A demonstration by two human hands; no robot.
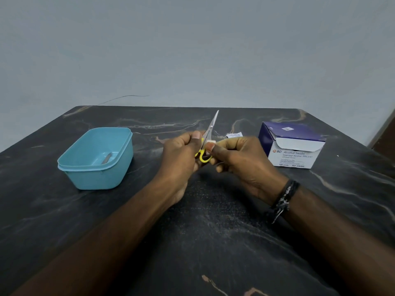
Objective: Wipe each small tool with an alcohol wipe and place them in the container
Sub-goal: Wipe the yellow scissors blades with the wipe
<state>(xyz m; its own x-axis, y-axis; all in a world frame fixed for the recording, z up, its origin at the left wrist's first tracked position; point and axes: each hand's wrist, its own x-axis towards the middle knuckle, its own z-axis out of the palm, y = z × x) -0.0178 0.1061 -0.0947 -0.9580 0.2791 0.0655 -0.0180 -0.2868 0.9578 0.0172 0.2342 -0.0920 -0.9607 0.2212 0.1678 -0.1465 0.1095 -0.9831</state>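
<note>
Two hands on yellow-handled scissors [210,130]: left hand [181,159] gripping handles, right hand [239,161] pinching white wipe [211,142] against blades.

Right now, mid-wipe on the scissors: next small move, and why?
Probably slide the wipe up the blades toward the tip. The right hand pinches it low on the scissors, near the yellow handles the left hand grips, so the upper blade looks unwiped. The blue container comes after.
</note>
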